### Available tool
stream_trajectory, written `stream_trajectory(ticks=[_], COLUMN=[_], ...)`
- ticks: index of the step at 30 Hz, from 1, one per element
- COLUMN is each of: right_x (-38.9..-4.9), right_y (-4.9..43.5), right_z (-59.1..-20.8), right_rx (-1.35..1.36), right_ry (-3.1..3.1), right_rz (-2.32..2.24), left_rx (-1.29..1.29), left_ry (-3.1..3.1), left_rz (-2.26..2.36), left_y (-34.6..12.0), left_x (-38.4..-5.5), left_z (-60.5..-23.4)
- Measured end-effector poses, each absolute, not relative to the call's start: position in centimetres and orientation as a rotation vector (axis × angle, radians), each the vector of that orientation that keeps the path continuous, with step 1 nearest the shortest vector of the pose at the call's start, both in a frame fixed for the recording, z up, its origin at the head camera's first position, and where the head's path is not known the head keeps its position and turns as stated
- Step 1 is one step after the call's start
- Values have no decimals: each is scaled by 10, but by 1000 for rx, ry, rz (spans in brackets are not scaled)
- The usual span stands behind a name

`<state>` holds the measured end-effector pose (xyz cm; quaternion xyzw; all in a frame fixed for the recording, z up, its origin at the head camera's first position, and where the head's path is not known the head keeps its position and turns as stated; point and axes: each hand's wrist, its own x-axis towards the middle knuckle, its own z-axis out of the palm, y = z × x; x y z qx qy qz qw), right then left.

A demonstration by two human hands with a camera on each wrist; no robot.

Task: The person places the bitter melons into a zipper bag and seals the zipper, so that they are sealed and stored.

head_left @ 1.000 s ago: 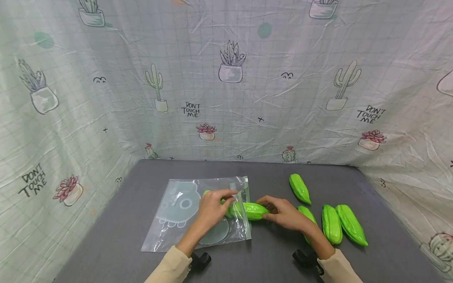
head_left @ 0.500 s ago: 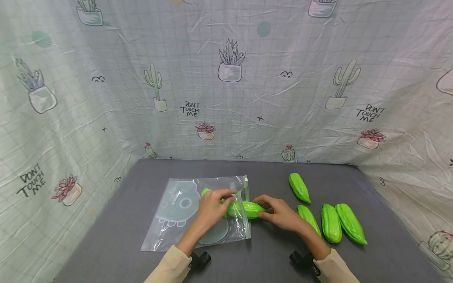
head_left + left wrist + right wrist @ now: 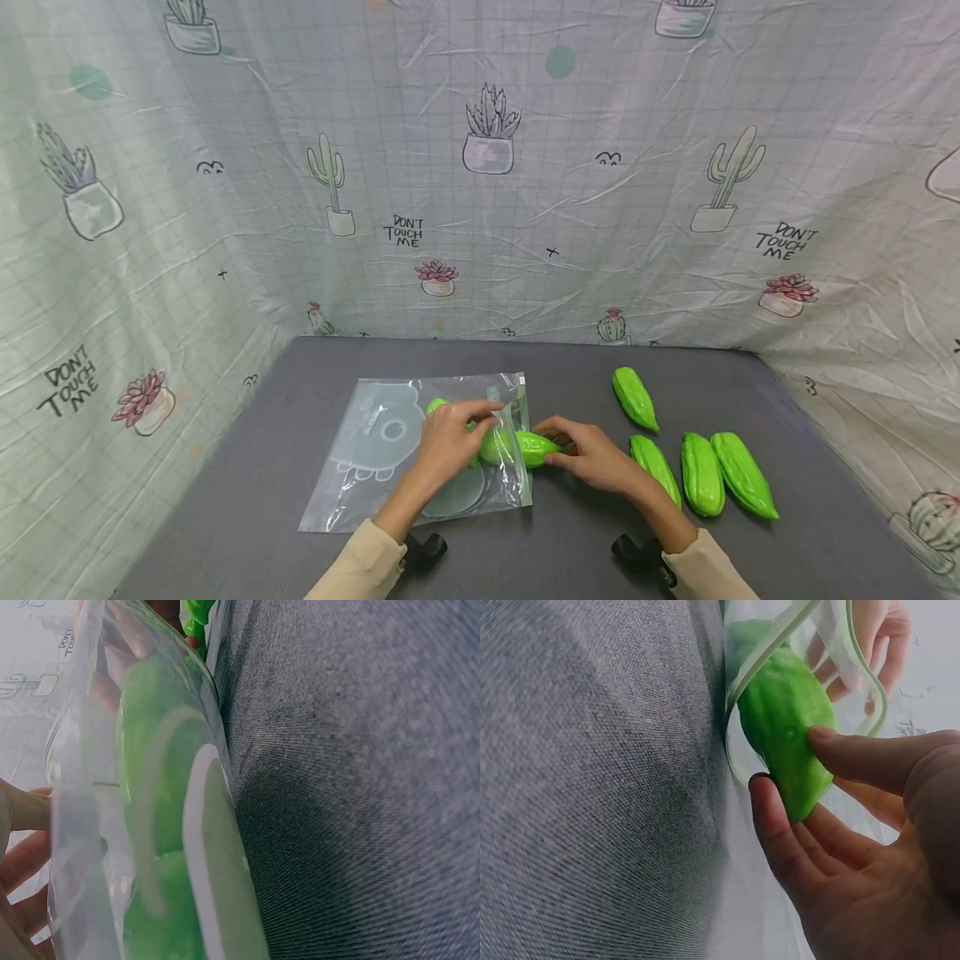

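A clear zip bag [image 3: 341,500] printed with a pale cartoon figure lies flat, its mouth facing right. My left hand [image 3: 447,433] pinches the upper film near that mouth and lifts it. With thumb and fingertips, my right hand [image 3: 592,452] grips the tapered end of a bright green, ridged bitter melon [image 3: 535,448]. Most of this bitter melon [image 3: 784,712] is inside the mouth, its tip sticking out. Another green bitter melon [image 3: 169,915] shows through the film deeper in the bag, partly hidden by my left hand in the head view.
Several more green bitter melons [image 3: 702,475] lie right of my right hand, one [image 3: 634,398] set farther back. The grey tabletop [image 3: 570,542] ends at a cactus-printed curtain [image 3: 555,292] behind and at both sides.
My right hand has shifted slightly left, moving the bitter melon farther into the bag. My left hand keeps its pinch on the film in the same place.
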<state>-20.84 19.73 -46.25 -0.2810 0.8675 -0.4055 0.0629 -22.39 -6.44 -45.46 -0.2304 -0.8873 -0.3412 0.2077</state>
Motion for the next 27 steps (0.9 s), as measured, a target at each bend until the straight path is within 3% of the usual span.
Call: stream_trajectory(ticks=[27], right_x=[-208], right_y=[191], right_z=[-467], right_rx=[-855], right_ry=[2614], right_rz=[-1239], left_rx=[-635], left_ry=[-2464], left_rz=[-942], left_y=[-64], left_x=[-223], left_z=[-454])
